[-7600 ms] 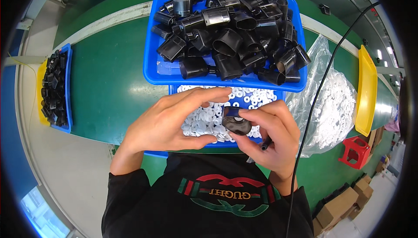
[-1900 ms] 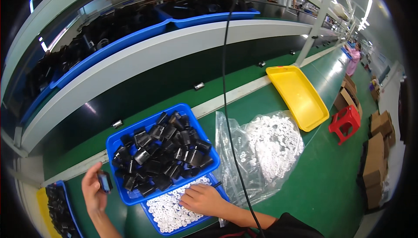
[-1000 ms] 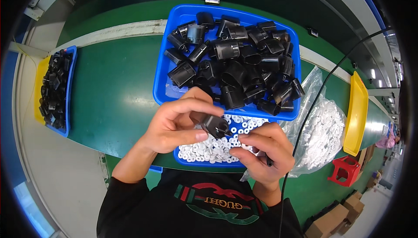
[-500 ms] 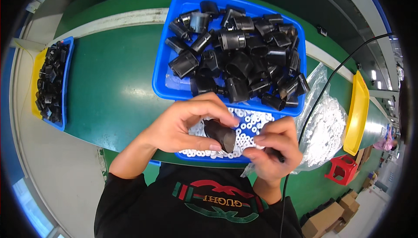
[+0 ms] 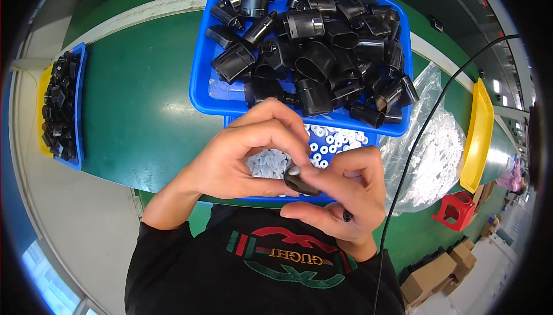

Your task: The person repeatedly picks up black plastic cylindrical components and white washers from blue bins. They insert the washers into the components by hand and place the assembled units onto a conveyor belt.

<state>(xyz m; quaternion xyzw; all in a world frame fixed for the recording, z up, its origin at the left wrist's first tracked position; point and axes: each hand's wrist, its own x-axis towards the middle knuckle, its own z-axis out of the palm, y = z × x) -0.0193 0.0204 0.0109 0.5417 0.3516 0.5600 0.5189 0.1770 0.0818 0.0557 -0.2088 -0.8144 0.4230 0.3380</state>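
My left hand (image 5: 242, 162) is closed around a hollow black plastic housing (image 5: 303, 185), its open end tipped toward me. A small white piece (image 5: 294, 171), perhaps a washer, shows at the housing's rim by the fingertips. My right hand (image 5: 345, 191) reaches its forefinger to the housing, while its thumb is held apart below. Its curled lower fingers grip a black rod-like thing (image 5: 347, 216), of which only the end shows. Under both hands lies a blue tray (image 5: 371, 140) with many loose white washers (image 5: 268, 163), partly hidden by the hands.
Beyond my hands, a large blue bin (image 5: 199, 79) is heaped with black housings (image 5: 305, 24). A clear bag (image 5: 432, 154) of white pieces lies to the right, near a yellow tray (image 5: 477, 136). A black cable (image 5: 426, 122) hangs across the right side. Filled bins (image 5: 80, 113) stand far left.
My right hand has moved left, bringing its forefinger to the housing. The housing has been turned in my left hand, so its open end now faces more toward me. The view has shifted slightly.
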